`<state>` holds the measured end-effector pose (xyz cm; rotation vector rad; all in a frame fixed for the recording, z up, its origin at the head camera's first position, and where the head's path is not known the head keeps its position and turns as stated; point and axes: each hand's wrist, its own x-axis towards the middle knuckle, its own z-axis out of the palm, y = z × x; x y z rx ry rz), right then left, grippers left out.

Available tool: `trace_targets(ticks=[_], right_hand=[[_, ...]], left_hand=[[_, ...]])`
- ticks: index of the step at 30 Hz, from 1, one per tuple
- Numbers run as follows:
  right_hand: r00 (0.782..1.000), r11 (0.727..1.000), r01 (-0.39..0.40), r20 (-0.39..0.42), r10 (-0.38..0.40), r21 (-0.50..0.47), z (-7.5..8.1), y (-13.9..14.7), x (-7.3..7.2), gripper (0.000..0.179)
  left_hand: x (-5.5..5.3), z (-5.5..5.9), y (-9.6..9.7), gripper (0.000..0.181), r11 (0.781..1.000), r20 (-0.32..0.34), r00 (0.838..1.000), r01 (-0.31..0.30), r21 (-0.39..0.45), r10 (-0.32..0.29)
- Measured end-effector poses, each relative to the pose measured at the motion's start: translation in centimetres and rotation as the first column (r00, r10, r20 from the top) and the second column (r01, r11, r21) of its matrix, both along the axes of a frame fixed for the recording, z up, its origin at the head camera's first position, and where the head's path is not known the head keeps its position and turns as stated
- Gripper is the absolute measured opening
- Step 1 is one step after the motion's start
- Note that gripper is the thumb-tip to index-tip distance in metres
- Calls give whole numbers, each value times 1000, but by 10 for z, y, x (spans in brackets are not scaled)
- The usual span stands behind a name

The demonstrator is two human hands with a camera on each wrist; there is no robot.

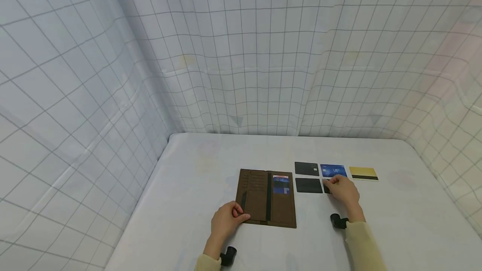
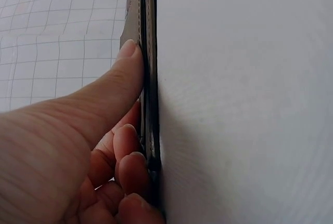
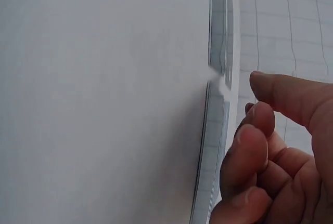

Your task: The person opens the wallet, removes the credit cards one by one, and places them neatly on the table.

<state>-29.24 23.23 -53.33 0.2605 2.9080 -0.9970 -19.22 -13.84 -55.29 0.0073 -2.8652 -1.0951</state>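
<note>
We see a brown wallet [image 1: 257,204] spread flat, narrow slots [image 1: 257,181] on its left part, a blue card [image 1: 280,185] in its right; the white tabletop [image 1: 180,204] stretches toward nine o'clock, its far edge well away at twelve; the left hand [image 1: 227,221] pinches the wallet's seven o'clock corner, thumb on top; the right hand [image 1: 343,189] is over a dark card [image 1: 327,190] near the wallet's three o'clock, thumb and forefinger slightly apart; we cannot tell whether they touch it.

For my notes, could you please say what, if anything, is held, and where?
Left fingers grip the bifold wallet by its near-left corner; right fingers hold nothing.
</note>
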Motion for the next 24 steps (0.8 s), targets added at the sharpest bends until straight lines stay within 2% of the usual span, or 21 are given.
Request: trace_targets(ticks=[5,10,16,24], right_hand=[[989,992,-123,-86,122,3,2,-29,-14,30],[973,979,-201,-112,203,31,3,-56,-25,27],[949,955,-296,-106,297,30,3,-78,-35,23],[943,945,-327,-63,328,24,6,-90,-42,22]], left_hand=[[0,0,-1,30,1000,0,1000,-2,9,2],[0,0,-1,30,1000,8,1000,2,7,-2],[1,0,0,30,1000,13,1000,8,11,-8],[-1,0,0,30,1000,11,1000,-1,2,1]])
